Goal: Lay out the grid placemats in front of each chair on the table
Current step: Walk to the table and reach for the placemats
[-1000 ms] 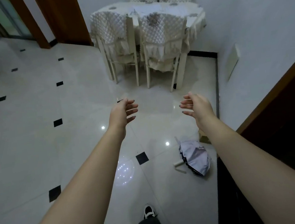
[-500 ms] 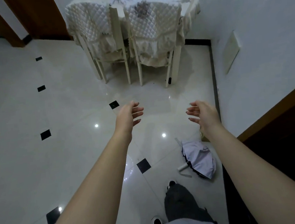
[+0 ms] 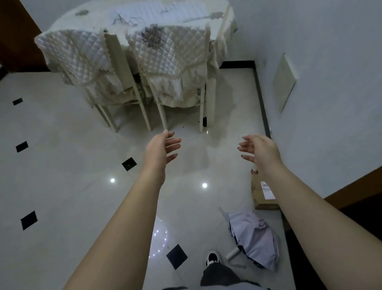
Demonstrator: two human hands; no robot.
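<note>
We hold our left hand (image 3: 160, 149) and right hand (image 3: 261, 150) out over the floor (image 3: 61, 179), the fingers (image 3: 174, 143) spread loosely, holding nothing. Well beyond the fingers stands the covered surface (image 3: 75, 20) behind two chairs (image 3: 169, 45); the pale quilted sheets on it are perhaps the grid placemats (image 3: 162, 14).

Two bare hands, left hand (image 3: 160, 149) and right hand (image 3: 261, 151), reach out with loose fingers, holding nothing. A cream quilted-cloth table (image 3: 155, 13) with covered chairs (image 3: 170, 54) stands ahead.
</note>
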